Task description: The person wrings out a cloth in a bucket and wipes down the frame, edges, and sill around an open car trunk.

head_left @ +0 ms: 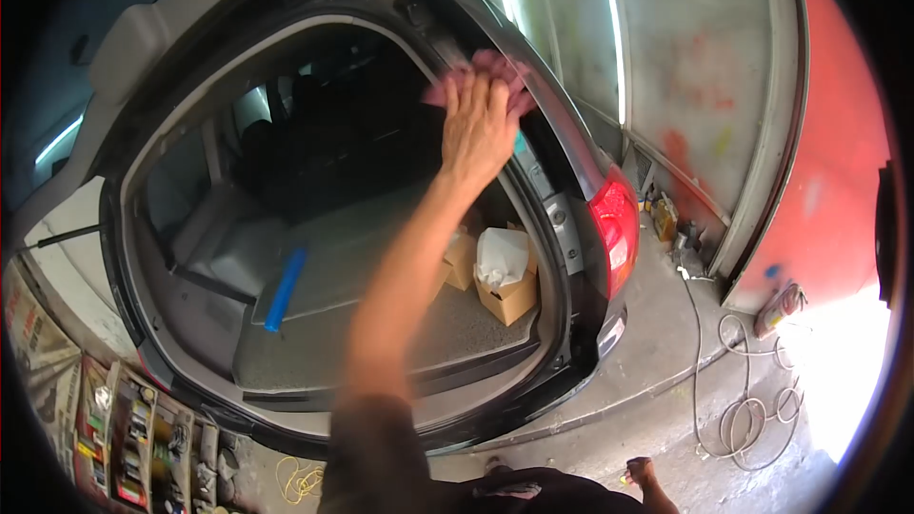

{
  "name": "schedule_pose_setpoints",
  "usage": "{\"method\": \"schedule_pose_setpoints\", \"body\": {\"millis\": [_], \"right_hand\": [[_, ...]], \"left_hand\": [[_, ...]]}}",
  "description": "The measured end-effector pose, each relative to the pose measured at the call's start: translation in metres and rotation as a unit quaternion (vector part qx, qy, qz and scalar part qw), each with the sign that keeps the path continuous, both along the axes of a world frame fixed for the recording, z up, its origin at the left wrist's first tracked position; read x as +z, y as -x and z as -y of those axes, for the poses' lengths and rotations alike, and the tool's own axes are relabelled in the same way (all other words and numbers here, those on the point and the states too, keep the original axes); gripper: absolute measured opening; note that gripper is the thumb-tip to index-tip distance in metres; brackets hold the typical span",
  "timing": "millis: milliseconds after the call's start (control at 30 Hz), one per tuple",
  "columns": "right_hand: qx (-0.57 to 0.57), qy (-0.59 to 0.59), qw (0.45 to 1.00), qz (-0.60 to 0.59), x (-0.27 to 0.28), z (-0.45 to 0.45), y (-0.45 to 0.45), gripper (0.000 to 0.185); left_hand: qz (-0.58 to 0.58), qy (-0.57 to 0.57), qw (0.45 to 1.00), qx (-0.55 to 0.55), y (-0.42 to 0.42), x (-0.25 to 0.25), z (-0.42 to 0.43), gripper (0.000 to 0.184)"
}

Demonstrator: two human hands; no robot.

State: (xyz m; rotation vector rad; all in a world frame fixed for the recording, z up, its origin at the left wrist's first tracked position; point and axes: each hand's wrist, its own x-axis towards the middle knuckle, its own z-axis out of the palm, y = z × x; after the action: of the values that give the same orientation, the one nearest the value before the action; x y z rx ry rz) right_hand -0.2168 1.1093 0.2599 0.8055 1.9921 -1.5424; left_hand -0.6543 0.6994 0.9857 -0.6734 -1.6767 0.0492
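Observation:
My left hand [473, 128] reaches up and presses a crumpled pink cloth [495, 67] against the right pillar [446, 52] of the car's open rear hatch frame. Its fingers lie over the cloth, which sticks out on both sides of them. Below the cloth, the frame runs down beside the red tail light [614, 228]. Low at the bottom edge, my right hand [642, 472] hangs near my body with its fingers curled. A small yellowish bit shows at its fingers, too small to name.
Inside the boot are a blue strip [285, 290] and cardboard boxes [507, 300], one with white wrapping [502, 255]. A cluttered shelf [143, 438] stands lower left, near a yellow cord [299, 481]. A coiled hose [747, 424] lies on the right floor, beside a red panel [828, 152].

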Motion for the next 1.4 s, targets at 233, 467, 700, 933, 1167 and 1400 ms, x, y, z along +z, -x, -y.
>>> {"method": "schedule_pose_setpoints", "body": {"millis": [233,467,700,933,1167,1400], "right_hand": [[-0.097,0.028,0.987,-0.126,0.039,0.077,0.013,0.030],[0.205,-0.027,0.973,-0.104,-0.052,0.088,-0.068,0.024],[0.067,-0.024,0.990,-0.123,0.011,0.092,-0.003,0.025],[-0.125,-0.058,0.979,-0.152,0.107,0.089,0.027,0.033],[0.105,-0.183,0.922,-0.326,0.020,0.083,-0.055,0.026],[0.093,-0.254,0.911,-0.312,0.154,0.131,0.070,0.027]], "left_hand": [[0.034,0.038,0.988,0.144,0.060,0.119,0.049,0.025],[-0.023,-0.074,0.990,0.120,0.039,-0.001,-0.014,0.018],[0.089,-0.328,0.906,-0.252,-0.008,-0.021,-0.069,0.053],[0.028,-0.461,0.728,-0.506,0.072,0.099,-0.040,0.033],[0.004,-0.499,0.735,-0.458,0.060,0.071,-0.060,0.021],[-0.061,-0.318,0.892,-0.317,0.058,0.058,-0.051,0.032]]}}
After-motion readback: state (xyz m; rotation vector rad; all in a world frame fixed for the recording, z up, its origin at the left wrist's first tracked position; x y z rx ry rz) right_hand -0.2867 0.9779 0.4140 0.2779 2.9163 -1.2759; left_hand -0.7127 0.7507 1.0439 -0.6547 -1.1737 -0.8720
